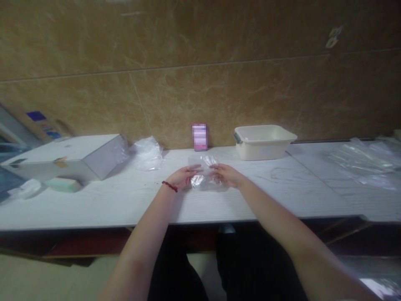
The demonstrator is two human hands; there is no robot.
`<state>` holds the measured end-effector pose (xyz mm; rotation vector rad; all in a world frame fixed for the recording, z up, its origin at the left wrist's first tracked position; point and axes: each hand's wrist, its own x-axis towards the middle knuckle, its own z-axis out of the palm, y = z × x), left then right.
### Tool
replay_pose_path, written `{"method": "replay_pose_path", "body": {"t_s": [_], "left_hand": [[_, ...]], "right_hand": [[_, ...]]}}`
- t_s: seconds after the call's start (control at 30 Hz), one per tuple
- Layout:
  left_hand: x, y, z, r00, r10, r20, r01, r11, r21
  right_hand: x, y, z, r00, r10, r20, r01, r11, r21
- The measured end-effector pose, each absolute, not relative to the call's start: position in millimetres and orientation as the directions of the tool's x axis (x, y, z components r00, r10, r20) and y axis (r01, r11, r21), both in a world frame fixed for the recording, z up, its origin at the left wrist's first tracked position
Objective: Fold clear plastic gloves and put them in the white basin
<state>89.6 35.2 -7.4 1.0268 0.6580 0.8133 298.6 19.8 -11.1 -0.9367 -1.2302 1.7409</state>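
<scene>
While the left hand [183,177] grips one side of a clear plastic bag [198,182], the right hand [228,174] grips the other, fingers of both bent in on the film and fingertips close together. The bag is just above or on the white worktop [109,205], near its middle; which of the two I cannot tell. A dark red beaded bracelet [169,186] circles the left wrist. Beyond the hands, a phone [199,137] stands upright by the marbled wall [175,100], with a cream plastic tub [265,149] to its right. Crumpled clear plastic [147,154] lies beside a white box [62,150] on the left; flat transparent bags [366,161] lie far right.
</scene>
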Motion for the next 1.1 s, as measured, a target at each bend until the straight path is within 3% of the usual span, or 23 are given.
{"method": "replay_pose_path", "body": {"t_s": [0.17,0.33,0.7,1.0,1.1], "left_hand": [[85,30,-2,0.599,0.801,0.012,-0.324,0.229,0.918],[84,29,4,0.677,0.735,-0.034,-0.319,0.336,0.886],[93,39,-13,0.505,0.853,-0.131,-0.213,0.271,0.939],[102,38,-8,0.298,0.954,-0.046,-0.178,0.102,0.979],[100,39,-7,0.267,0.963,0.023,-0.209,0.034,0.977]], "right_hand": [[297,21,-12,-0.333,0.94,-0.079,-0.207,-0.155,-0.966],[296,19,-9,-0.28,0.957,-0.071,-0.2,-0.131,-0.971],[295,23,-10,-0.194,0.981,0.029,-0.238,-0.018,-0.971],[300,29,-14,-0.203,0.975,0.089,-0.313,0.021,-0.949],[301,27,-10,-0.189,0.982,0.003,-0.34,-0.062,-0.938]]}}
